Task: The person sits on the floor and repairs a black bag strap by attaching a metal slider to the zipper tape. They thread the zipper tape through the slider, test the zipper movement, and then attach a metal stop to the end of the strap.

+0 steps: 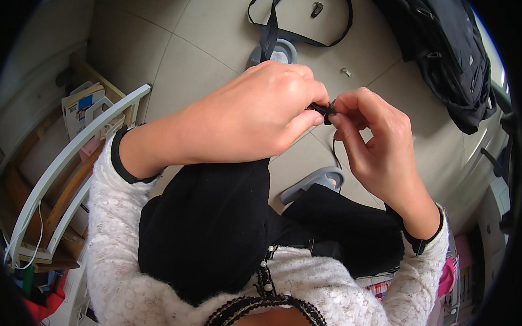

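While the left hand (274,109) closes its fingers on a small black piece (327,114) above the floor (211,32), the right hand (377,129) pinches its right end. Gripping both sides probably keeps it steady.

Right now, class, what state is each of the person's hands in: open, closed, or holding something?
Left hand: closed, holding a small black piece between thumb and fingers.
Right hand: closed, thumb and forefinger pinching the same piece.
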The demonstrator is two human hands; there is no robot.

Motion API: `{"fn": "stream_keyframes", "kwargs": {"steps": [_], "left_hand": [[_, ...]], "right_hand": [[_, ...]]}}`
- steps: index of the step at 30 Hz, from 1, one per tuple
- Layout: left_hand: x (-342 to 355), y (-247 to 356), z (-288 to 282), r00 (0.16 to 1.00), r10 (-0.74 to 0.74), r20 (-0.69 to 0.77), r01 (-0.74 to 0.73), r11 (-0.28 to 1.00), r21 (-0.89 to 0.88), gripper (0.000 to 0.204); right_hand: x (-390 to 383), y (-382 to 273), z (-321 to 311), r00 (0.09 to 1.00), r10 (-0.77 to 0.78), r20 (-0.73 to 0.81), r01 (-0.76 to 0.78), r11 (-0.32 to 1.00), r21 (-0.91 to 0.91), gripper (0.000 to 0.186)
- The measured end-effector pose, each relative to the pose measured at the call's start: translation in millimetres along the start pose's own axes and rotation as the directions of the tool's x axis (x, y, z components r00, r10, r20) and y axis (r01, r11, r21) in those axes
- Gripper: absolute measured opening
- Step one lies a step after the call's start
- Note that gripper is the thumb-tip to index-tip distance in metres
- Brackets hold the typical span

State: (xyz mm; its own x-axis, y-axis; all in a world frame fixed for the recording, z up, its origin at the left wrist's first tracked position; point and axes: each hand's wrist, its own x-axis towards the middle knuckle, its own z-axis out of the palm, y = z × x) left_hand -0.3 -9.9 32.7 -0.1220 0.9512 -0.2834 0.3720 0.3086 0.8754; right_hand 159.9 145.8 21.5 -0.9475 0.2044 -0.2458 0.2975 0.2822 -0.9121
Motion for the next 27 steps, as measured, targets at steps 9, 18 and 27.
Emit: {"fn": "stream_keyframes", "kwargs": {"steps": [9, 18, 27], "left_hand": [[-0.1, 9.5, -6.9, 0.995, -0.059, 0.085, 0.061, 0.998, -0.017, 0.013], [7.4, 1.8, -14.9, 0.954, -0.090, 0.286, 0.108, 0.993, -0.047, 0.015], [15.2, -2.1, -22.2, 0.884, -0.224, 0.411, 0.328, 0.923, -0.202, 0.024]], "right_hand": [[-3.9, -11.2, -1.7, 0.907, 0.357, 0.223, -0.420, 0.807, 0.416, 0.010], [-13.3, -0.4, 10.5, 0.842, 0.411, 0.349, -0.531, 0.517, 0.672, 0.015], [-16.1, 1.9, 10.2, 0.809, 0.468, 0.357, -0.548, 0.377, 0.747, 0.018]]}}
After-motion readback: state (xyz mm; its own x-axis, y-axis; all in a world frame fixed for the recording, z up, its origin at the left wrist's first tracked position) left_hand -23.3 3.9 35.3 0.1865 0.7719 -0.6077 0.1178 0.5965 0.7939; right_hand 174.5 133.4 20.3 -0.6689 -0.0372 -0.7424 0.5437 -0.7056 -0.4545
